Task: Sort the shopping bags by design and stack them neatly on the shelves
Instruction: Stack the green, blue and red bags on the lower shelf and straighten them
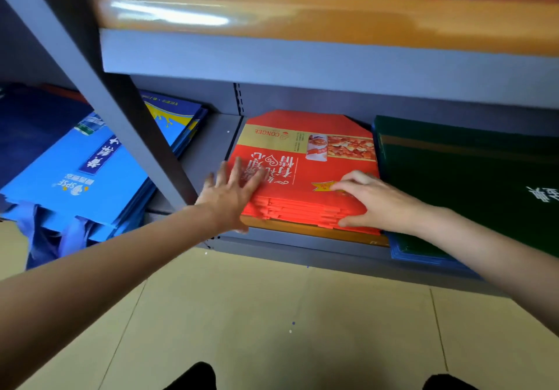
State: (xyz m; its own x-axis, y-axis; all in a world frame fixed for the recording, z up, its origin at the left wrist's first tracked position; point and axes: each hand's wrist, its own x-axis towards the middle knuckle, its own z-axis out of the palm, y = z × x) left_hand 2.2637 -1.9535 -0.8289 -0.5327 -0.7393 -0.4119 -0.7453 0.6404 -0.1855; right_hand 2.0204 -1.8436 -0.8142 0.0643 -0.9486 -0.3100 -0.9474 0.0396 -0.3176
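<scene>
Left hand: your left hand [230,193] lies flat with fingers spread straight on the near left corner of the red bags [305,175]; it presses, it does not curl around anything.
Right hand: your right hand [370,199] rests on the near right corner of the same stack, fingers bent down over the top bag and thumb along the front edges; it looks like a light hold on the stack.
Red bags: 1 stack of folded bags, lying flat between your 2 hands on the lower shelf [272,238], front edges stepped and slightly uneven.
Orange layer: an orange bag [302,228] shows under the red stack, just below your right thumb.
Green bags: a dark stack [453,184] just beside your right hand, touching the red stack's right edge.
Blue bags: a stack [90,178] well left of your left hand, beyond the shelf post [121,111], handles hanging over the front.
Upper shelf: glossy orange bags [302,17] above both hands.
</scene>
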